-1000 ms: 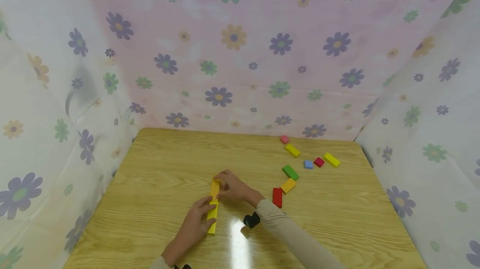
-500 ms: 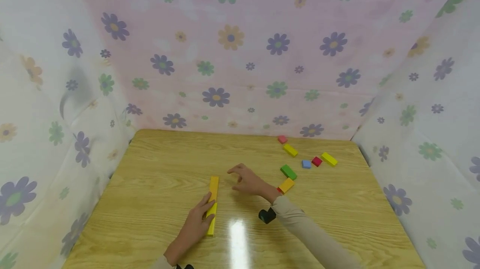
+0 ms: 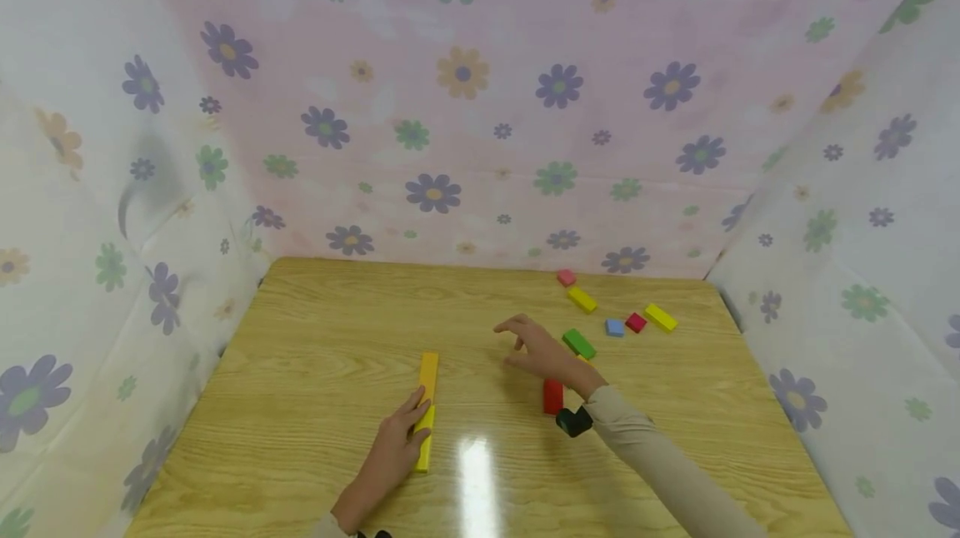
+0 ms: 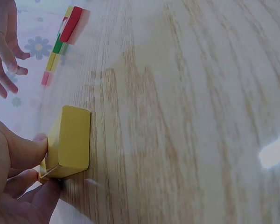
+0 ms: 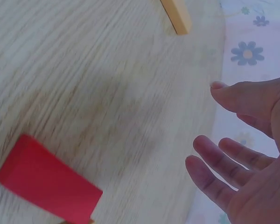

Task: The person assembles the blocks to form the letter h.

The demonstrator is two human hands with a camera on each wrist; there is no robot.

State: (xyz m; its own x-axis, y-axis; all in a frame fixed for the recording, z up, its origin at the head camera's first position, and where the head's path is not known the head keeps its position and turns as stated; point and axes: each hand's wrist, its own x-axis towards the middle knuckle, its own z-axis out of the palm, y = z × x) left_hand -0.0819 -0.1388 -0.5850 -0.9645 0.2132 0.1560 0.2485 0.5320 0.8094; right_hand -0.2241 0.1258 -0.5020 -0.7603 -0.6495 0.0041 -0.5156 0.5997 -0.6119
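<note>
My left hand (image 3: 390, 446) pinches a yellow block (image 4: 74, 137) between thumb and fingers on the wooden table. An orange block (image 3: 428, 367) lies end to end with it, making a straight line that points away from me; a fingertip overlaps the orange one's near end. Over the table to the right hovers my right hand (image 3: 546, 351), fingers spread and loosely bent, holding nothing. Just below that hand in the head view lies a red block (image 3: 552, 396), also large in the right wrist view. A second orange block is mostly hidden behind the right wrist.
A green block (image 3: 579, 343) lies beside the right hand. Farther back are two yellow blocks, a small blue block (image 3: 615, 328), a small red block (image 3: 636, 322) and a pink block (image 3: 566, 277). Flowered cloth (image 3: 480, 146) walls in the table's back and sides.
My right hand has let go of the orange block in the line and moved right, toward the loose blocks. My left hand stays on the yellow block.
</note>
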